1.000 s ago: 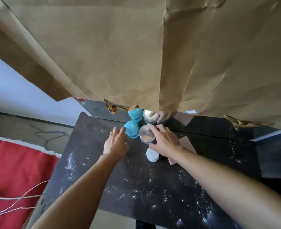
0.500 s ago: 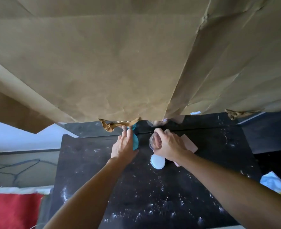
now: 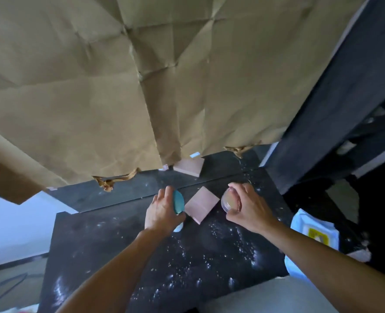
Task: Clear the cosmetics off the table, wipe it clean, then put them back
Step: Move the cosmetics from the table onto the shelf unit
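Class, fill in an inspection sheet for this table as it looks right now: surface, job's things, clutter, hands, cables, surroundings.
Surface: black table, speckled with white powder.
Job's things: blue case and clear jar, both held; pink pad lying between them; white lid partly hidden.
Clutter: pale blue pack beside the table's right edge.
Hands: left hand grips the case; right hand grips the jar.
Cables: dark line on the floor, lower left, possibly a cable.
Surroundings: creased brown paper hangs behind the table.
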The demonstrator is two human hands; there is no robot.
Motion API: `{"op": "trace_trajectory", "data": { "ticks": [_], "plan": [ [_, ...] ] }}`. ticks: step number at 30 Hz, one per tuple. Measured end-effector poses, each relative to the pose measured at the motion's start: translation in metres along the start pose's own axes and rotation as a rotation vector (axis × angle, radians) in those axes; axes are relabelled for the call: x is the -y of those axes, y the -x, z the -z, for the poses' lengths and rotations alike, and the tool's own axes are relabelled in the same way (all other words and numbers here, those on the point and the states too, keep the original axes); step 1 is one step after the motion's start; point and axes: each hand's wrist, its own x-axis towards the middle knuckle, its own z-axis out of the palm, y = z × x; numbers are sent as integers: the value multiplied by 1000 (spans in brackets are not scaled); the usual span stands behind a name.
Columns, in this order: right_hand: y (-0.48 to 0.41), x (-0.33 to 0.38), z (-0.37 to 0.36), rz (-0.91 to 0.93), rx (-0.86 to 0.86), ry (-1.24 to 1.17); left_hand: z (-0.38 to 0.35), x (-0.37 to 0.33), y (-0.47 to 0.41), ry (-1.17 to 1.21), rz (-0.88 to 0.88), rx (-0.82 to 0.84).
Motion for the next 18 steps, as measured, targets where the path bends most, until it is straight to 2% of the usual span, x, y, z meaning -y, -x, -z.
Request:
{"op": "trace_trajectory", "data": {
  "ticks": [6, 11, 18],
  "plan": [
    [97, -80, 54, -85, -86, -61, -35, -113, 57, 14, -131, -36],
    [172, -155, 99, -160, -110, -7, -73, -209, 95, 35, -265, -20],
    [222, -238, 139, -297, -167, -4, -109, -313, 89, 6, -426, 33]
  ]
}}
